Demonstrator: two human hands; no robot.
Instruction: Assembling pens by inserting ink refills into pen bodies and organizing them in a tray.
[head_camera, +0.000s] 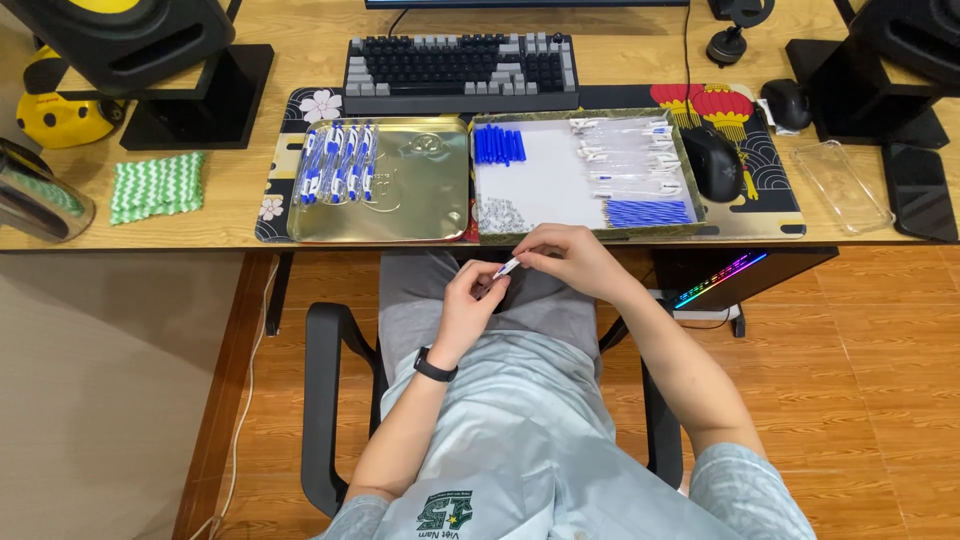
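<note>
Right now my left hand (470, 300) and my right hand (570, 258) meet over my lap, just below the desk edge (200, 240), with one pen (505, 268) between them. My left fingers are curled and pinching the barrel; my right fingertips are pressed together on its white and blue end. Whether that end is seated yet I cannot tell.

Judging by the piles, I am partway through. On the gold tray (420, 190) lies a row of finished pens (338, 162), white with blue, all at the left end, with most of the tray bare. In the white-lined box (545, 185) beside it parts remain: a cluster of blue caps (499, 145), a heap of clear barrels (625, 150), a bundle of blue refills (648, 212) and a small pile of springs (500, 215). So a good deal is left.

Both containers sit on a patterned desk mat (770, 190) on the wooden desk, with a keyboard (460, 65) behind them, a black mouse (712, 165) to the right and a folded green cloth (157, 185) to the left. Speakers stand at either end, and the floor below is orange-brown wood.
</note>
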